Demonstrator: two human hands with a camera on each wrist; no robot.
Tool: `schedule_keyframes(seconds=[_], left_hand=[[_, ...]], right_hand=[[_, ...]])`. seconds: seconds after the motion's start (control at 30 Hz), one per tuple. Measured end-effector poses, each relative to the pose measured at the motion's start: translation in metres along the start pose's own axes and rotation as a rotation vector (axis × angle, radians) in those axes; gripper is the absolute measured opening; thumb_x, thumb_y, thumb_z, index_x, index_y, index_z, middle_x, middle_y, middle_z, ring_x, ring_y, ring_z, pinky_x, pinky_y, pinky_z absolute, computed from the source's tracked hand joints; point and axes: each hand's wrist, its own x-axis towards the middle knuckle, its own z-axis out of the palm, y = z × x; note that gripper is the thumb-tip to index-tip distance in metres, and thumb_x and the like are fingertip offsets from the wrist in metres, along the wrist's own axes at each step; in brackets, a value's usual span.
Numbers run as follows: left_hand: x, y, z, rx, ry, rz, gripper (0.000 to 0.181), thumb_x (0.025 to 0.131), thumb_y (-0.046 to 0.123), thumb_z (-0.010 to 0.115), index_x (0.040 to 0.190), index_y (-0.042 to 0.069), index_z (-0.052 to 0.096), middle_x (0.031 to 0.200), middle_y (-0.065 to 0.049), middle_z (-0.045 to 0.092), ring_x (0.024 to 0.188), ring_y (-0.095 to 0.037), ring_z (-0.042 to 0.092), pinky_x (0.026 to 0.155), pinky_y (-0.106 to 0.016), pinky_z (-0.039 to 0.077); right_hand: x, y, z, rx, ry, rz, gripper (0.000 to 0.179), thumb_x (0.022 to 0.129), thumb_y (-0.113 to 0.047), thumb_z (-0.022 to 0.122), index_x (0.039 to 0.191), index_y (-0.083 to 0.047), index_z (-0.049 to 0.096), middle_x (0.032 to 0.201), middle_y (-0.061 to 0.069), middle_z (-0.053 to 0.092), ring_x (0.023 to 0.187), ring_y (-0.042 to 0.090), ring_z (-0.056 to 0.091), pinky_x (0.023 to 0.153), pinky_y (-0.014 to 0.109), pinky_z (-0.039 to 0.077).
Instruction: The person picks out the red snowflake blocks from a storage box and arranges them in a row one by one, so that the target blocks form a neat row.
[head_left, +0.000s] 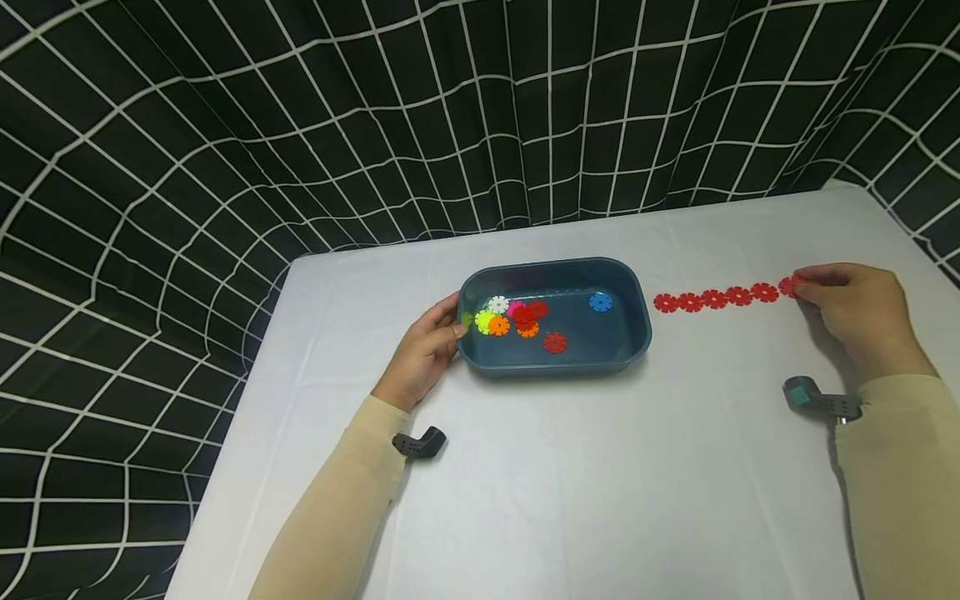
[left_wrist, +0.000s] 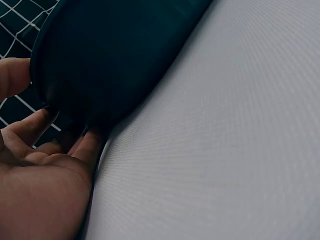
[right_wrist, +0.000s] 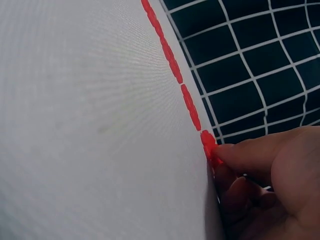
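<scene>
A dark blue-green plastic tray [head_left: 555, 367] sits on the white table. My left hand [head_left: 422, 348] holds its left end, thumb over the rim and fingers against the outer wall; the left wrist view shows the tray wall [left_wrist: 115, 55] close to those fingers. To the right of the tray, several red notched discs [head_left: 715, 298] lie in a row. At the row's right end my right hand [head_left: 862, 312] pinches a red disc [head_left: 789, 286] between thumb and fingers. The right wrist view shows this disc [right_wrist: 208, 145] at the table surface, partly hidden by the thumb.
Inside the tray, a cluster of notched discs in white, yellow, pink, red and orange [head_left: 499, 325] lies toward the left, with a blue disc [head_left: 600, 302] at the right. A black curtain with a white grid [head_left: 525, 125] stands behind the white tablecloth [head_left: 600, 483].
</scene>
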Motion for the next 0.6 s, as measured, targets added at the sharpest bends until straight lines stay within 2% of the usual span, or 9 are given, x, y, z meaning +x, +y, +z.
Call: schedule_keyframes(seconds=[0.33,0.6], left_hand=[[-0.0003,-0.0002,-0.0001,0.004,0.000,-0.005,0.060,0.107,-0.003,0.057,0.165,0.002,0.043,0.167,-0.010,0.044,0.153,-0.024,0.043,0.121,-0.039,0.040],[0.0000,-0.0004,0.0000,0.006,0.008,-0.005,0.060,0.106,-0.004,0.056,0.165,0.002,0.043,0.167,-0.010,0.045,0.153,-0.024,0.043,0.121,-0.038,0.040]], right_hand=[[-0.0014,-0.0019,0.0015,-0.001,-0.008,0.011,0.051,0.118,-0.024,0.046,0.158,0.008,0.049,0.161,0.038,0.039,0.155,0.056,0.026,0.123,0.068,0.028],[0.0010,0.0016,0.0025,-0.006,-0.014,0.011,0.058,0.118,-0.033,0.044,0.158,0.008,0.048,0.161,0.038,0.038,0.155,0.057,0.025,0.123,0.068,0.029]])
